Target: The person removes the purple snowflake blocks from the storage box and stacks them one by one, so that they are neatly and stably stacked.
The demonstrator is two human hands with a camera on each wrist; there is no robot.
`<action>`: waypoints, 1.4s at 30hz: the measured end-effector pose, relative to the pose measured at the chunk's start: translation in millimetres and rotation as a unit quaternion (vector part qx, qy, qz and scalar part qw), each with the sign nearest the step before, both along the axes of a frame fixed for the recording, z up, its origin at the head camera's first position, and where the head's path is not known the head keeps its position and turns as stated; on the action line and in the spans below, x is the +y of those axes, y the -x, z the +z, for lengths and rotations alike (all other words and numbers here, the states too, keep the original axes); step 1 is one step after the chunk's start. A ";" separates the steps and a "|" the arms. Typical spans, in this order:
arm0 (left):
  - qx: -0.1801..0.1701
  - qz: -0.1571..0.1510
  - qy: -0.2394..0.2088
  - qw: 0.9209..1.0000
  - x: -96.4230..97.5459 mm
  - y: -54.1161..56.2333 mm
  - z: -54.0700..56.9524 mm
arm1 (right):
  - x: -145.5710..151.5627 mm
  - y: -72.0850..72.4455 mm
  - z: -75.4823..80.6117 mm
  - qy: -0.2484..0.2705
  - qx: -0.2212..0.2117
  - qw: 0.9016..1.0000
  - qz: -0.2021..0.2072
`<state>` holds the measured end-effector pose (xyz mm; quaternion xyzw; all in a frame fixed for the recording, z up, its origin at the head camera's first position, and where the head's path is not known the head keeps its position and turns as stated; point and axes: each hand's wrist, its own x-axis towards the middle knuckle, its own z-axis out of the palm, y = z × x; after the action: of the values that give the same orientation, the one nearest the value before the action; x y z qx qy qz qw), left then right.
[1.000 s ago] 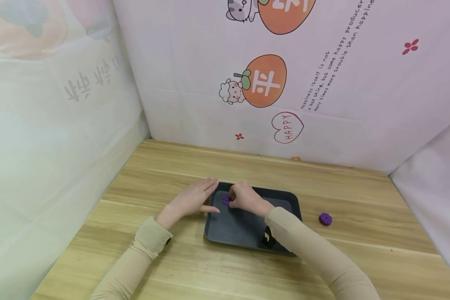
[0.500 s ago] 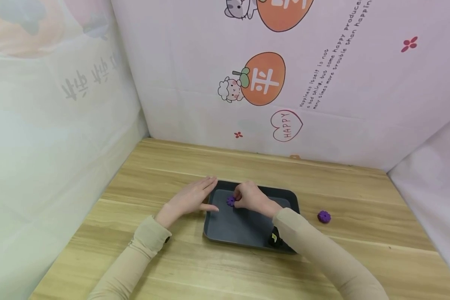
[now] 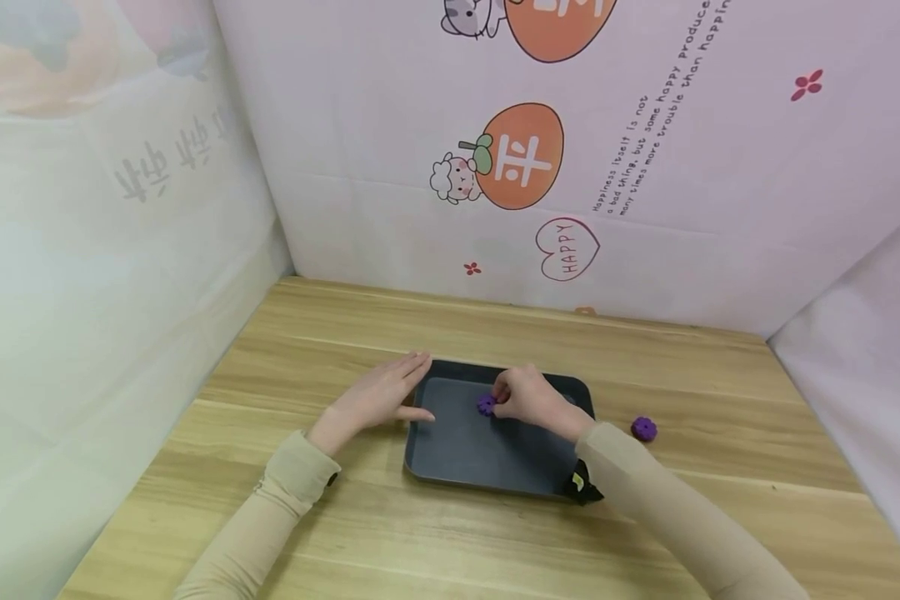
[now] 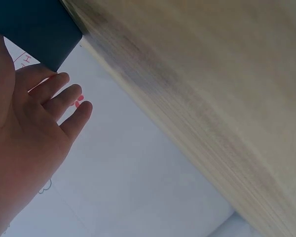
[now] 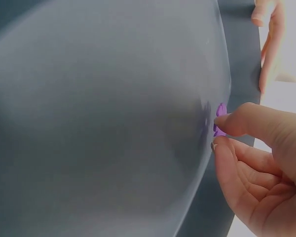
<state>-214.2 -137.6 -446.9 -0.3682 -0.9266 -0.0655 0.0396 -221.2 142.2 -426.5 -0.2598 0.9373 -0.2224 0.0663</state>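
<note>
My right hand (image 3: 532,398) pinches a small purple flower-shaped piece (image 3: 486,405) between thumb and fingers, over the middle of a dark grey rectangular tray (image 3: 457,454). In the right wrist view the thumb and fingertips hold this purple piece (image 5: 221,111) close to the tray's surface; whether it touches cannot be told. At the tray's left edge, my left hand (image 3: 378,392) lies with straight fingers and the thumb spread over the rim. The left wrist view has this hand (image 4: 34,123) beside the tray's corner (image 4: 44,34).
A second purple flower-shaped piece (image 3: 644,429) lies on the wooden table (image 3: 345,533), right of the tray. A black item with a yellow-green mark (image 3: 583,483) shows under the right cuff. Printed white cloth (image 3: 375,208) stands behind the table and along its sides.
The right hand has moved right across the tray, carrying the pinched purple flower-shaped piece from near the left end towards the middle. My left hand keeps its place at the edge.
</note>
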 end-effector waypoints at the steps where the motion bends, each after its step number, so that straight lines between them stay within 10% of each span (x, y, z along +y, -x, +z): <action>1: 0.001 -0.001 0.000 1.000 0.2 0.0 -0.1 | 2.9 -0.5 0.4 0.000 0.001 1.000 -0.002; 42: 0.001 0.005 -0.002 1.000 -1.2 0.8 -2.7 | 121.1 -25.6 29.4 -0.005 0.013 0.995 -0.098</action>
<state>-215.0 -138.8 -449.6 -0.3633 -0.9284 -0.0667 0.0411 -195.6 263.3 -397.1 -0.1691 0.9603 -0.2193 0.0333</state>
